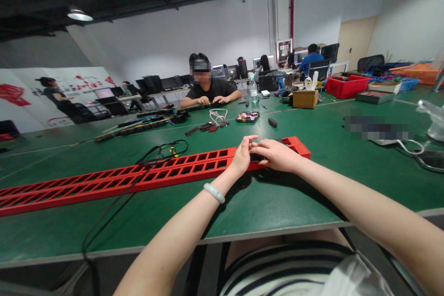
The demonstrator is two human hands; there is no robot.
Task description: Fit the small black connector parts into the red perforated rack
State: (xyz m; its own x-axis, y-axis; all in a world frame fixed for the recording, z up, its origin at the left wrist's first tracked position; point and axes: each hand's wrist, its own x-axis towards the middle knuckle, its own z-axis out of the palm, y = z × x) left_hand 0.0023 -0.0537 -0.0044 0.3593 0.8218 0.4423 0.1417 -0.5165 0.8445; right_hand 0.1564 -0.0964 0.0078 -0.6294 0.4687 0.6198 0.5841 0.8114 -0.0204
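A long red frame (194, 163) with two rows of slots lies across the green table in front of me. Near its right end my left hand (243, 152) and my right hand (277, 155) meet. Their fingers are bent and pressed together over a small black part (257, 157) at the frame, mostly hidden beneath them. What exactly the fingertips grip is too small to make out. A black cable (138, 173) runs over the frame, left of my hands, and hangs down past the table's near edge.
Beyond the frame are a loose black block (272, 122), a small tray of parts (247, 116), a white cable (218, 118) and a bottle (253, 90). A co-worker (208, 88) sits opposite. A cardboard box (305, 99) and red bin (347, 86) stand back right.
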